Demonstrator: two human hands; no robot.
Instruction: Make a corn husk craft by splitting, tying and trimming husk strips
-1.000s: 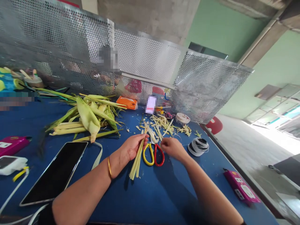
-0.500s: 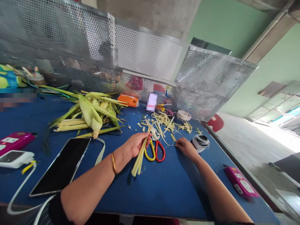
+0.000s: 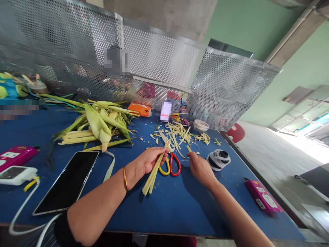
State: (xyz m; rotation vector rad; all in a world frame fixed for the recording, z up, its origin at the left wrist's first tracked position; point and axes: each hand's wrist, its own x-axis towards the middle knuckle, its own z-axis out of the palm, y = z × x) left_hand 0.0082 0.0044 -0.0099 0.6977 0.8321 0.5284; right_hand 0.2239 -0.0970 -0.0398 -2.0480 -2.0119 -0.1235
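Note:
My left hand (image 3: 154, 160) is closed around a bundle of pale corn husk strips (image 3: 151, 181), their loose ends pointing down toward me. Just right of that bundle lie scissors with one yellow and one red handle (image 3: 175, 164), blades partly hidden by scraps. Held off to the right, my right hand (image 3: 202, 168) pinches a thin white thread (image 3: 183, 156) that runs left toward the bundle; its fingertips are small in view. A spool of white thread (image 3: 218, 160) stands beside that hand.
Corn husks (image 3: 99, 127) are heaped at left behind a dark-screened tablet (image 3: 68, 181). Trimmed husk scraps (image 3: 180, 132) litter the middle, near a white tape roll (image 3: 200, 125). A magenta case (image 3: 263, 197) lies right. Perforated metal panels (image 3: 159, 51) border the back.
My right hand has moved left and slightly toward me, closer to the scissors. The spool of thread has shifted or turned. My left hand keeps its hold on the husk strips, almost in place.

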